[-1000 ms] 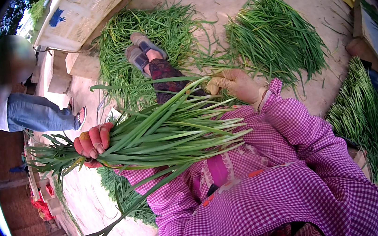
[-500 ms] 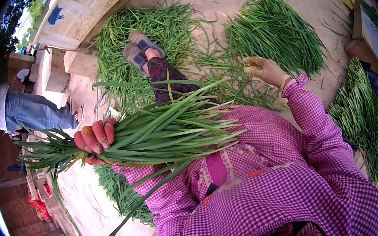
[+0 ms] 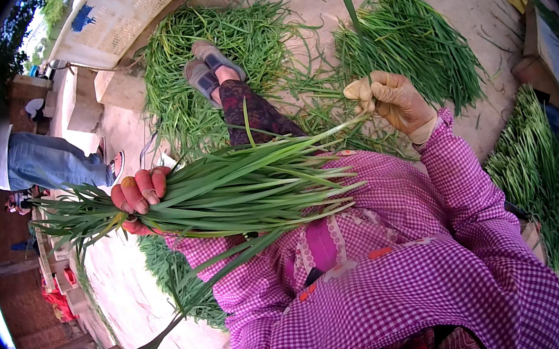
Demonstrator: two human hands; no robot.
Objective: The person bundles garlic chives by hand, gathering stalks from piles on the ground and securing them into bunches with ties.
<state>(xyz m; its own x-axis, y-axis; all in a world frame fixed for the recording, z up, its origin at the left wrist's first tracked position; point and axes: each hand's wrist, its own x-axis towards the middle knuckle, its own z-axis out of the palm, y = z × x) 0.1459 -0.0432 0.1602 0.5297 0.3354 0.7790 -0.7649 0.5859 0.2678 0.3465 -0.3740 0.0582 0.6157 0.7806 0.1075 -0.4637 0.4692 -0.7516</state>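
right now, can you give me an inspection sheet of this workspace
surface: pale floor, bright in patches, strewn with scattered leaves
job's things: long-leaved green bunch held crosswise, white stem ends to the right; one leaf rising above it
clutter: loose green heap around the shoes; tidier green pile to its right
left grip: red-gloved, closed around the bunch
right grip: pale-gloved, closed on the leaf
cables: none clearly seen
surroundings: person in blue jeans at left, white perforated crate upper left
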